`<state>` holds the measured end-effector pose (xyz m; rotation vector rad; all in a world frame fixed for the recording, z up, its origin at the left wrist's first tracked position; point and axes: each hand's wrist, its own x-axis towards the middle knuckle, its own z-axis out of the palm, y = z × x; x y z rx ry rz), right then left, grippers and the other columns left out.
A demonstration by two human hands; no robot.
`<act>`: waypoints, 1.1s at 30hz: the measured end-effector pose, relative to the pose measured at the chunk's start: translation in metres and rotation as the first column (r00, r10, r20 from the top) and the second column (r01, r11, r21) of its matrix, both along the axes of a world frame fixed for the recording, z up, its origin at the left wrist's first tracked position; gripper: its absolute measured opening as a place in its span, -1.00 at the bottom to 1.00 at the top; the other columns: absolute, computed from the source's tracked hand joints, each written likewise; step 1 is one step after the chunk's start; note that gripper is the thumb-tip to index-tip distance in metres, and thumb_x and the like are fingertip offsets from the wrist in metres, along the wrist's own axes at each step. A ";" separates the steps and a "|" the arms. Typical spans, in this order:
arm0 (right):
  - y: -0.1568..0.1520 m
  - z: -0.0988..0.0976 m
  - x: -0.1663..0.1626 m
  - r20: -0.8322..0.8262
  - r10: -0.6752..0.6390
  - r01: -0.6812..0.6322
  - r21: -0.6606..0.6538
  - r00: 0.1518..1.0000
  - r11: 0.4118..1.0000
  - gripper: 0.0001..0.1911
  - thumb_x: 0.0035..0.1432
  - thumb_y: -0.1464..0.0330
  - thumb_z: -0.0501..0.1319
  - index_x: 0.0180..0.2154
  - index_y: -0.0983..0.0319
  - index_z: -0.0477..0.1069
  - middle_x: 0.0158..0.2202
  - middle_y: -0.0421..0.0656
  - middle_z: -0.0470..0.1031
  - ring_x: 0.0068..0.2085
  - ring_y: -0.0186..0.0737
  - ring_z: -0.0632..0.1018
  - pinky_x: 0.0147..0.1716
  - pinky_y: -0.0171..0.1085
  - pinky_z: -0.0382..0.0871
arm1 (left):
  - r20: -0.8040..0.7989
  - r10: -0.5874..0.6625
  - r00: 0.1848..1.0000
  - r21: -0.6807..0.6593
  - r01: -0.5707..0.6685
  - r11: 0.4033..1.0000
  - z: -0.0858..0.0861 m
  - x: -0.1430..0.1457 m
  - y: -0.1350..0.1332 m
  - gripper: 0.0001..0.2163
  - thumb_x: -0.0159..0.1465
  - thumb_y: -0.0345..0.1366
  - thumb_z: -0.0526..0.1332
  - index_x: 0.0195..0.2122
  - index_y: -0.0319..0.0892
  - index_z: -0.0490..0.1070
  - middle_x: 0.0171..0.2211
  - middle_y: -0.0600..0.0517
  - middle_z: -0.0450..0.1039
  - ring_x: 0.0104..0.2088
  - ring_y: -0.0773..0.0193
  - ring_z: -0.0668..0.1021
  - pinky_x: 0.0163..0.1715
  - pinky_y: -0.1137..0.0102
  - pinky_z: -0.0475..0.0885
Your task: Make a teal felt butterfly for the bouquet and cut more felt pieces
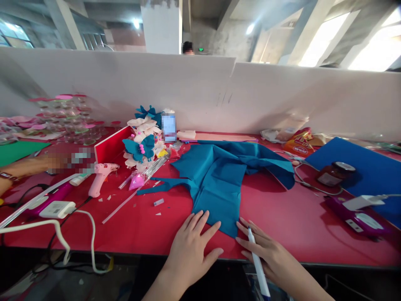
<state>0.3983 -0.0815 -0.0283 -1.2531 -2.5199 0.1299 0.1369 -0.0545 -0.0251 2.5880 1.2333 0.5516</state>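
A sheet of teal fabric (219,184), creased and cut along its left side, lies across the red tabletop. My left hand (194,240) rests on its near edge with the fingers spread. Beside the fabric's near right corner is my right hand (263,246), holding a white pen (257,263) between its fingers. The pen's tip end points away from me and its dark blue end toward me. A narrow cut strip of the fabric (166,184) sticks out to the left.
At left are a pink glue gun (103,175), a white charger (58,209) with cables, and fabric flowers (142,148). A phone (169,127) stands behind. On the right are a jar (335,173), a purple power strip (357,219) and a blue board (369,175). Another person's arm (28,169) reaches in from the left.
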 end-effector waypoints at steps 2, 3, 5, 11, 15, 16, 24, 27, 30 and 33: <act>0.000 0.008 0.000 -0.073 -0.001 -0.002 -0.046 0.997 0.999 -0.73 0.24 0.39 0.14 -0.04 0.18 0.49 0.15 0.00 0.36 0.17 0.01 0.35 0.07 -0.10 0.40 | 0.000 0.008 1.000 0.007 -0.008 1.000 -0.001 0.000 -0.002 -0.51 0.33 0.05 -0.03 0.27 0.12 0.08 0.29 -0.01 0.10 0.26 0.05 0.20 0.16 0.06 0.25; 0.003 0.013 -0.002 -0.151 -0.018 0.010 -0.055 0.988 0.998 -0.75 0.25 0.39 0.12 -0.08 0.20 0.50 0.11 0.02 0.40 0.14 -0.01 0.41 0.04 -0.14 0.42 | 0.000 0.016 1.000 0.011 -0.016 1.000 -0.002 0.001 -0.002 -0.50 0.33 0.05 -0.03 0.27 0.12 0.08 0.30 -0.01 0.09 0.27 0.05 0.19 0.16 0.06 0.24; 0.013 0.026 -0.012 -0.352 -0.069 0.050 -0.062 0.933 0.997 -0.76 0.27 0.36 0.09 -0.13 0.22 0.50 0.00 0.05 0.49 0.04 -0.04 0.50 -0.01 -0.17 0.44 | 0.002 0.026 1.000 0.021 -0.026 0.999 -0.003 0.004 -0.003 -0.49 0.31 0.07 -0.03 0.27 0.11 0.08 0.31 -0.01 0.06 0.28 0.02 0.15 0.17 0.05 0.22; 0.086 0.040 -0.074 -0.824 -0.254 -0.232 -0.414 0.506 0.880 -0.57 0.34 0.15 -0.11 -0.14 0.20 0.45 -0.42 -0.15 0.47 -0.41 -0.25 0.49 -0.34 -0.25 0.42 | 0.012 0.041 0.999 0.024 -0.041 0.999 -0.002 0.019 0.001 -0.42 0.26 0.15 -0.02 0.27 0.06 0.11 0.31 -0.06 0.02 0.29 -0.05 0.09 0.20 -0.03 0.13; 0.125 0.019 -0.089 -0.861 -0.346 -0.374 -0.481 0.373 0.793 -0.70 0.17 0.18 0.13 -0.25 0.26 0.48 -0.53 -0.24 0.28 -0.50 -0.35 0.30 -0.49 -0.33 0.22 | -0.006 0.071 0.997 -0.013 -0.071 0.997 0.000 0.025 0.003 -0.41 0.25 0.19 -0.05 0.25 0.07 0.14 0.30 -0.06 0.06 0.28 -0.02 0.14 0.20 0.00 0.15; 0.129 0.015 -0.087 -0.860 -0.369 -0.405 -0.496 0.353 0.768 -0.69 0.14 0.17 0.15 -0.28 0.28 0.49 -0.55 -0.25 0.26 -0.51 -0.35 0.28 -0.50 -0.33 0.19 | -0.010 0.091 0.996 -0.011 -0.091 0.996 -0.001 0.026 0.002 -0.40 0.25 0.19 -0.05 0.25 0.06 0.15 0.29 -0.08 0.08 0.27 -0.02 0.17 0.19 0.01 0.16; 0.134 0.011 -0.071 -0.823 -0.479 -0.562 -0.562 0.307 0.606 -0.89 0.07 0.31 0.22 -0.39 0.23 0.38 -0.65 -0.26 0.35 -0.57 -0.38 0.34 -0.50 -0.37 0.19 | 0.013 0.290 0.957 0.088 -0.290 0.953 -0.019 0.022 -0.003 -0.35 0.16 0.25 0.03 0.23 0.09 0.17 0.26 -0.14 0.16 0.21 -0.16 0.26 0.09 0.01 0.30; 0.134 0.011 -0.068 -0.829 -0.453 -0.555 -0.557 0.329 0.618 -0.84 0.06 0.29 0.30 -0.38 0.24 0.38 -0.54 -0.23 0.44 -0.52 -0.40 0.38 -0.48 -0.40 0.23 | 0.016 0.293 0.956 0.126 -0.292 0.948 -0.020 0.019 -0.003 -0.35 0.16 0.25 0.03 0.23 0.08 0.18 0.24 -0.14 0.19 0.19 -0.13 0.30 0.09 0.03 0.31; 0.137 0.011 -0.066 -0.822 -0.443 -0.574 -0.567 0.357 0.590 -0.70 0.09 0.17 0.27 -0.36 0.31 0.48 -0.44 -0.11 0.51 -0.48 -0.37 0.44 -0.43 -0.36 0.33 | 0.018 0.294 0.956 0.170 -0.292 0.941 -0.019 0.017 -0.004 -0.36 0.17 0.23 0.03 0.22 0.07 0.19 0.25 -0.14 0.17 0.19 -0.10 0.30 0.08 0.06 0.32; 0.142 0.011 -0.065 -0.802 -0.458 -0.596 -0.594 0.384 0.540 -0.59 0.14 0.13 0.19 -0.35 0.39 0.52 -0.42 -0.01 0.55 -0.48 -0.35 0.48 -0.46 -0.38 0.36 | 0.018 0.294 0.956 0.199 -0.291 0.936 -0.019 0.017 -0.005 -0.37 0.18 0.22 0.04 0.22 0.05 0.21 0.23 -0.14 0.20 0.17 -0.07 0.33 0.07 0.08 0.34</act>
